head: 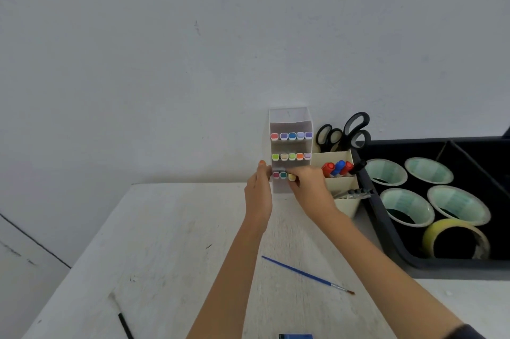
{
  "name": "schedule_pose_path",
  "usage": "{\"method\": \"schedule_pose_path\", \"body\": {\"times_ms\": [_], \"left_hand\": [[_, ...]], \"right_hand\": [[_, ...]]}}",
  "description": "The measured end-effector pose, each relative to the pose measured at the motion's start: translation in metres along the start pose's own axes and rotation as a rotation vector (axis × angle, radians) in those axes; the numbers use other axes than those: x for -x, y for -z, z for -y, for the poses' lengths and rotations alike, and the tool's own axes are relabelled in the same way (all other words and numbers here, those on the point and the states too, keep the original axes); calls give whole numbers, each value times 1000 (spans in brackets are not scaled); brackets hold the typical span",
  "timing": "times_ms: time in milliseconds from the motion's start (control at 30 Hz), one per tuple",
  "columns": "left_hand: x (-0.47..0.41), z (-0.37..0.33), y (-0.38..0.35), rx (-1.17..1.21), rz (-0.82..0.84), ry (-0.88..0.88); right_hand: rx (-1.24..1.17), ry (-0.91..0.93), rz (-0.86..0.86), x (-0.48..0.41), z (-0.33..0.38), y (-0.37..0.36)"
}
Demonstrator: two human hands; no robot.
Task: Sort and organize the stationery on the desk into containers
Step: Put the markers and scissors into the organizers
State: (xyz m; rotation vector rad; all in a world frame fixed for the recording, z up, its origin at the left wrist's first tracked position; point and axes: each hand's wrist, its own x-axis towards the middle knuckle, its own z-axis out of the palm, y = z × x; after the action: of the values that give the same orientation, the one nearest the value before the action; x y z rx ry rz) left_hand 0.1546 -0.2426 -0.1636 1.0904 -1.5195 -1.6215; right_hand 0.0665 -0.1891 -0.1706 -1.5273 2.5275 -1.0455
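Our right grip (309, 187) pinches the yellow marker (292, 177) at the bottom row of the marker rack (289, 123), while our left grip (258, 189) clasps the rack's left edge. We'd push it straight in beside the teal one. A blue paintbrush (303, 274) and a black pen (125, 326) lie loose on the surface (165, 228), and the cream organizer (345, 203) crowds our right wrist.

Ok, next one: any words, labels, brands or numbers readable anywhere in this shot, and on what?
None can be read.
Tape rolls in the black bin: faint print inside the cores, too blurred to read.
Marker caps in the marker rack: colours only, no legible text.
Blue item at the bottom edge: cut off, nothing legible.
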Motion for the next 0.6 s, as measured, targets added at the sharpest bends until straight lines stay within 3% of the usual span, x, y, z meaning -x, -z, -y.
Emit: {"method": "schedule_pose_path", "body": {"times_ms": [233, 467, 600], "left_hand": [[-5, 3, 0, -24, -18, -42], [12, -3, 7, -102, 50, -8], [40, 7, 17, -122, -3, -38]], "right_hand": [[158, -169, 58, -18, -2, -20], [103, -45, -33, 4, 3, -14], [79, 10, -126, 50, 10, 7]]}}
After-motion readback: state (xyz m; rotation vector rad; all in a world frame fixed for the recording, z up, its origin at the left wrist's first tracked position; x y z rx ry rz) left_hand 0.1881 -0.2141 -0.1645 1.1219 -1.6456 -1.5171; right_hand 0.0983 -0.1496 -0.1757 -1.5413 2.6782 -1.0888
